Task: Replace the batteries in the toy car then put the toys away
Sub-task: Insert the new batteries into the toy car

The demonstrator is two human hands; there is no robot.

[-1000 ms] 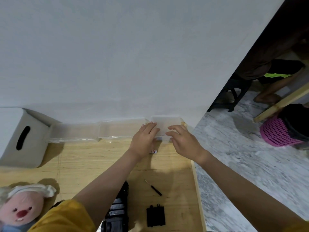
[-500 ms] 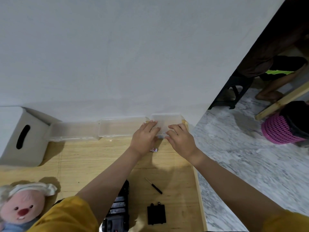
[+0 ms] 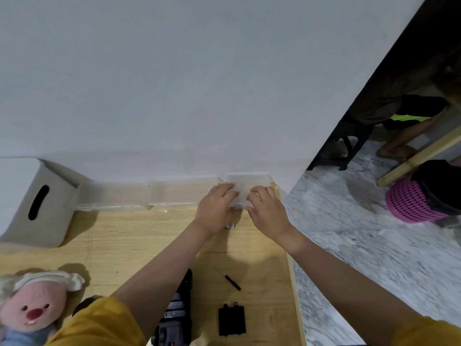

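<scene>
A small clear plastic box (image 3: 249, 180) stands at the table's far right corner against the wall. My left hand (image 3: 215, 208) and my right hand (image 3: 268, 212) both rest on its lid, fingers laid fairly flat and thumbs at the front edge. A small battery (image 3: 230, 225) lies on the wood just under my left wrist. The black toy car (image 3: 174, 315) sits at the near edge, partly hidden by my left arm. Its black battery cover (image 3: 232, 320) lies to the right of it, and a small screwdriver (image 3: 228, 278) lies beyond the cover.
A pink plush toy (image 3: 30, 308) lies at the near left. A grey storage bin (image 3: 32, 201) with a handle slot stands far left. Two clear trays (image 3: 182, 193) line the wall. The table edge (image 3: 294, 283) drops to a marble floor with a pink basket (image 3: 409, 203).
Both hands stay on the clear box with only slight finger shifts. The view has drifted a little.
</scene>
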